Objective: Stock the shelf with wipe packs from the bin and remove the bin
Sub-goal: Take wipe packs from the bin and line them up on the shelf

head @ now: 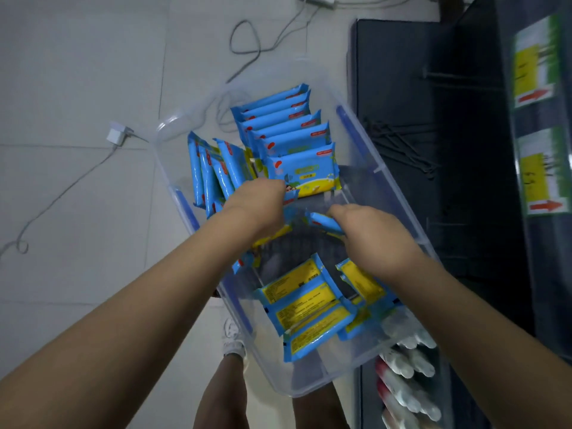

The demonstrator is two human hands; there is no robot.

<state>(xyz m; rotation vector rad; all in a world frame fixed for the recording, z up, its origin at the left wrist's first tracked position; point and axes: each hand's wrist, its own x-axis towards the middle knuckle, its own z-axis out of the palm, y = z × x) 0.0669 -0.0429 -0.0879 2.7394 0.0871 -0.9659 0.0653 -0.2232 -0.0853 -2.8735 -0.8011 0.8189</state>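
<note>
Reaching into the clear bin (325,377) beside the dark shelf (402,88), both hands work among blue wipe packs (288,131). The right hand (371,235) curls round one pack (323,221). The left hand (257,202) dips between packs with its fingers hidden, so I cannot tell its grip.

The bin (371,156) is open at the top, so the way in is straight down. Upright wipe packs (288,128) crowd its far end, a second bunch (210,171) leans along the left wall, and loose packs (306,305) cover the near end. Bare floor shows only mid-bin, where the left hand (257,202) and the right hand (371,233), gripping a single pack (325,221), fill the gap. The dark shelf (402,72) stands just beside the right wall.
</note>
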